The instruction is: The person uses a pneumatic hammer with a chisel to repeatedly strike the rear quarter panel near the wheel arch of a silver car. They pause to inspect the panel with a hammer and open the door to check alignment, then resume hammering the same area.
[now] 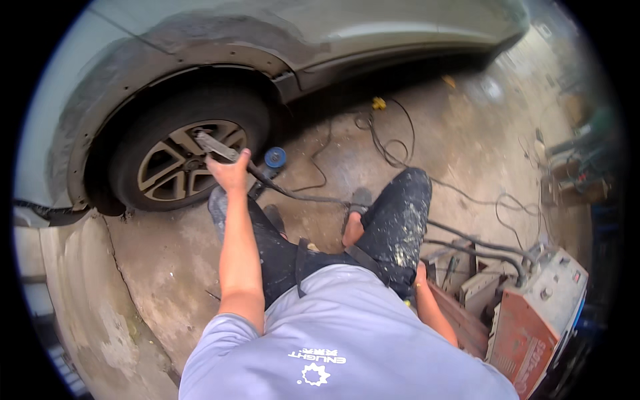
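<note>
My left hand (230,175) is closed round a grey metal clamp (217,145) attached to a thick black cable (300,197). The clamp's far end is at the spokes of the car wheel (179,163); whether it grips a spoke or only touches it, I cannot tell. The thumb points up along the clamp's side. Low beside my right thigh is my right hand (421,275), its fingers mostly hidden behind the leg. Near it stands a red and grey machine (530,320), with thick cables running into its top.
Above the wheel is the car's fender (220,33), with dull sanded patches. A blue round disc (275,157) sits beside the tyre. A thin cord with a yellow connector (379,103) loops over the concrete floor. Metal pieces (480,287) lie beside the machine, and clutter lines the right edge.
</note>
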Tool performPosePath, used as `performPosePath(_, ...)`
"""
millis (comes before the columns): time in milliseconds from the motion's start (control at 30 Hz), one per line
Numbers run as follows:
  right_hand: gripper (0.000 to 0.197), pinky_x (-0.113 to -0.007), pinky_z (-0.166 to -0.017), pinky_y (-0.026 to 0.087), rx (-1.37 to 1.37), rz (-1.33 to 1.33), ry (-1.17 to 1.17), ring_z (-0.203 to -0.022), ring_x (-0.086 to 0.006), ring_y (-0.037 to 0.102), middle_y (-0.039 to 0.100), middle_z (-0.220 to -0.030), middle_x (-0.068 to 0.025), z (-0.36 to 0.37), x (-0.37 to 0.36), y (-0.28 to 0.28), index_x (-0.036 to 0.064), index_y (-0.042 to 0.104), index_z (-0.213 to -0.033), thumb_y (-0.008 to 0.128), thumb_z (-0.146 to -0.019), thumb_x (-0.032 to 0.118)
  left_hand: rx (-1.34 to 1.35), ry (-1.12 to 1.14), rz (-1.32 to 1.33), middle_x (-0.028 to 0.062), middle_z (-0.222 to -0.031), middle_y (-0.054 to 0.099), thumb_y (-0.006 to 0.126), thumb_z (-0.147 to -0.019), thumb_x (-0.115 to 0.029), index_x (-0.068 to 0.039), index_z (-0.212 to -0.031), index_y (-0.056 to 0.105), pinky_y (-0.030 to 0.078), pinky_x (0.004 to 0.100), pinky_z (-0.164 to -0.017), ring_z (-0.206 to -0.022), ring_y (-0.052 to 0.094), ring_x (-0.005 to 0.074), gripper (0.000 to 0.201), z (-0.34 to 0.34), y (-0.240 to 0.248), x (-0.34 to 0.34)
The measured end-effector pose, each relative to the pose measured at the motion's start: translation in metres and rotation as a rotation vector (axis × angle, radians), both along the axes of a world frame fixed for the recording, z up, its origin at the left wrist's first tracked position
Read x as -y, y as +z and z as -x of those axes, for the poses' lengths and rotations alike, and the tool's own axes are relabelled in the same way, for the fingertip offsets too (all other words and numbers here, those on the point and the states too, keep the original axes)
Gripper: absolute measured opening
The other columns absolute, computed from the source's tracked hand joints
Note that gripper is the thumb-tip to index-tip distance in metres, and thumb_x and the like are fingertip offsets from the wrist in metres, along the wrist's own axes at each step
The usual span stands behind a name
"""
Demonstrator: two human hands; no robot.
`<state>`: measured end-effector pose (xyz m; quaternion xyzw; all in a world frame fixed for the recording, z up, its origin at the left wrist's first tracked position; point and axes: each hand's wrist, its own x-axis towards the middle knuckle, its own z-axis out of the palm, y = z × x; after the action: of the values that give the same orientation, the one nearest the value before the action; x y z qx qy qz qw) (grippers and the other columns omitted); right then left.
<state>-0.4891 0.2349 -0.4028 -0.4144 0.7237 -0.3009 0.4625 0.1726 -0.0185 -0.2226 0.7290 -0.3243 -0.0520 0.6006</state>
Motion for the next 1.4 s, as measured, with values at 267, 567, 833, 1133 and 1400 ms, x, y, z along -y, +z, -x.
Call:
performPosePath(267,0.025,-0.053,-0.074,0.052,-0.314,-0.101,0.013,-0.087,-0.0493,0.066,0.068,-0.089,-0.0289,-0.044,-0.029,-0.042,-0.002,0.069,-0.088,0.057,-0.091,0.02,-0.202,0.236,-0.737,0.0298,-0.114,0.072,0.089,-0.075,-0.052,0.02,-0.114,0.064,0.056,0.0473,-0.091,-0.102,0.07,0.0421,0.086,-0.049,-0.1,-0.035)
performPosePath(567,0.026,-0.041,-0.075,0.058,0.304,-0.453,-0.32,-0.076,-0.0246,0.069,0.07,-0.081,-0.0142,-0.082,-0.023,-0.099,0.0006,0.074,-0.094,0.069,-0.09,0.026,-0.597,-0.235,-1.013,0.0069,-0.085,0.064,0.062,-0.101,-0.028,-0.003,-0.108,0.064,0.054,0.0495,-0.07,-0.083,0.068,0.0293,0.026,-0.055,-0.19,-0.112)
performPosePath(833,0.027,-0.041,-0.078,0.058,0.219,-0.544,-0.518,-0.088,-0.0329,0.069,0.069,-0.103,-0.0178,-0.044,0.07,-0.172,-0.001,0.068,-0.11,0.066,-0.088,0.015,0.618,-0.713,-1.046,0.0104,-0.057,0.057,0.067,-0.102,-0.039,0.004,-0.064,0.058,0.041,0.0416,-0.048,-0.045,0.055,0.0206,0.058,0.097,-0.124,-0.179)
performPosePath(1133,0.038,-0.046,-0.098,0.056,-0.066,-0.618,-0.73,-0.118,-0.0432,0.066,0.067,-0.126,-0.0282,-0.033,0.151,-0.258,-0.0018,0.067,-0.125,0.068,-0.091,0.016,-0.033,-0.788,-1.238,0.0001,-0.056,0.055,0.065,-0.104,-0.036,-0.001,-0.064,0.06,0.036,0.0302,-0.05,-0.054,0.046,0.0086,0.054,0.118,-0.086,-0.159)
performPosePath(1400,0.023,-0.049,-0.093,0.059,-0.222,-0.783,-0.966,-0.113,-0.0426,0.068,0.068,-0.123,-0.0274,-0.053,0.181,-0.225,-0.0018,0.066,-0.117,0.057,-0.099,0.009,-0.08,-0.902,-1.211,0.0071,-0.083,0.073,0.06,-0.1,-0.014,0.008,-0.095,0.072,0.05,0.0303,-0.072,-0.079,0.062,0.0117,0.025,0.116,-0.096,-0.146)
